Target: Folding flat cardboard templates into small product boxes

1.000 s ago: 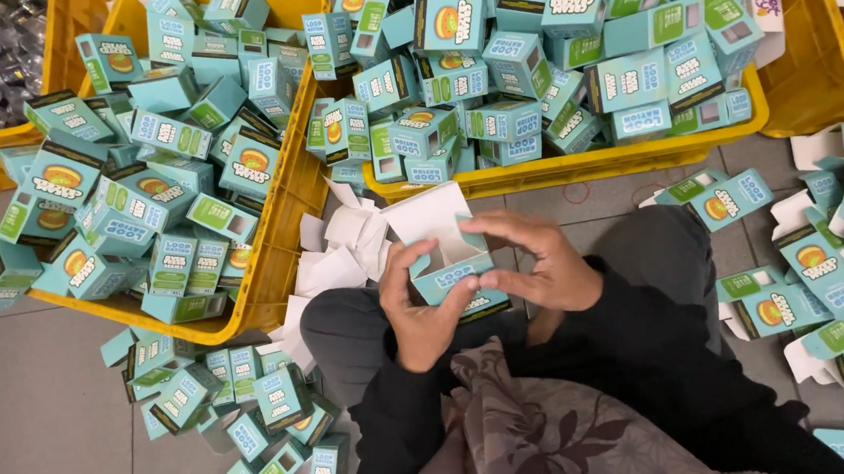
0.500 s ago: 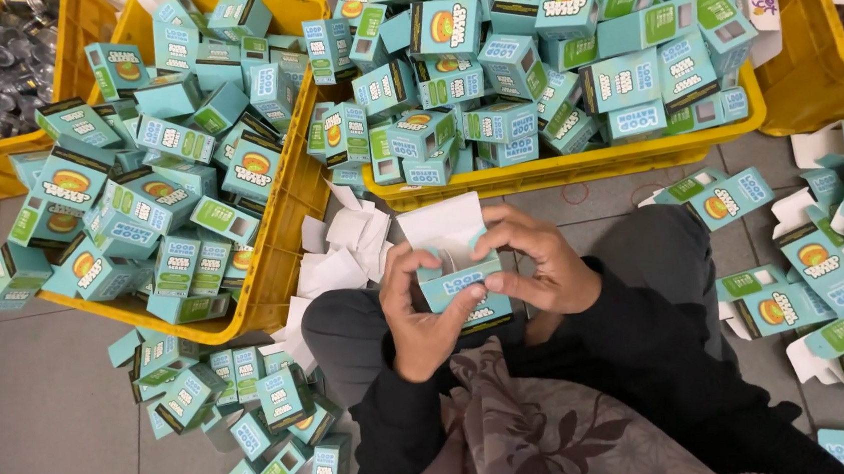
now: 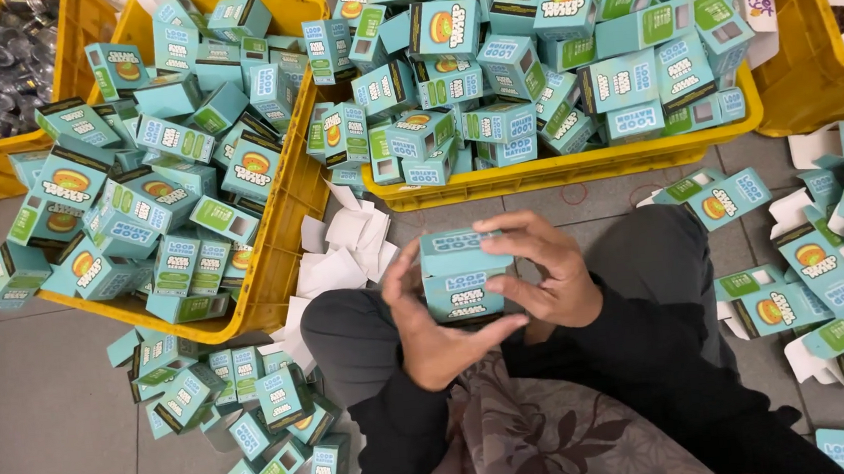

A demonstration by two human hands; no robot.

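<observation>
Head view shows my left hand [image 3: 429,327] and right hand [image 3: 546,277] at the centre of the frame, fingers curled snugly around a small teal box [image 3: 463,276] held over my lap. Its top flap looks folded down, so I judge this box nearly or fully closed. Two yellow crates [image 3: 577,167], in the upper left and upper middle, are heaped with finished boxes, and more lie on the floor [image 3: 46,437] at lower left. Flat, unfolded cartons [image 3: 826,265] wait at the right edge, so plenty is left.
</observation>
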